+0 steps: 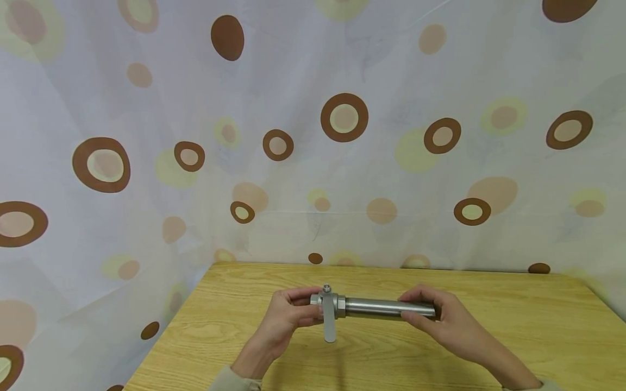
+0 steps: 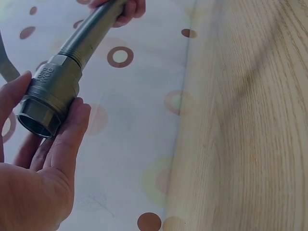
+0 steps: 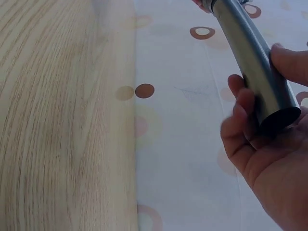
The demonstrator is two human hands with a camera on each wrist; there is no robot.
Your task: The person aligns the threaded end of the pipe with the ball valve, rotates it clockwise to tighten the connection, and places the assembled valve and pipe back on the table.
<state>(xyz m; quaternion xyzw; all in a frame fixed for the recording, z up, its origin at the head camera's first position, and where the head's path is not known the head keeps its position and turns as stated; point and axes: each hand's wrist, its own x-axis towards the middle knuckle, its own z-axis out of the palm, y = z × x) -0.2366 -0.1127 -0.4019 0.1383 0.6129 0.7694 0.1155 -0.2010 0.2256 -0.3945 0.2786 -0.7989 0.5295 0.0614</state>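
Observation:
A metal ball valve (image 1: pixel 335 305) with a flat lever handle (image 1: pixel 330 320) is joined to a steel pipe (image 1: pixel 381 307), which extends to the right. My left hand (image 1: pixel 292 315) grips the valve body at its left end, thumb on the near side. Around the pipe's far right end curl the fingers and thumb of my right hand (image 1: pixel 442 320). In the left wrist view, the valve (image 2: pixel 50 96) shows raised lettering and an open hexagonal end. The pipe's open end (image 3: pixel 280 118) faces the right wrist camera. Valve and pipe are held roughly level above the table.
A wooden table (image 1: pixel 235 320) lies under both hands, with a shadow across its grain. Behind it and along its left side hangs a pale curtain (image 1: pixel 293 70) printed with brown, peach and yellow circles, reaching down to the table's back edge.

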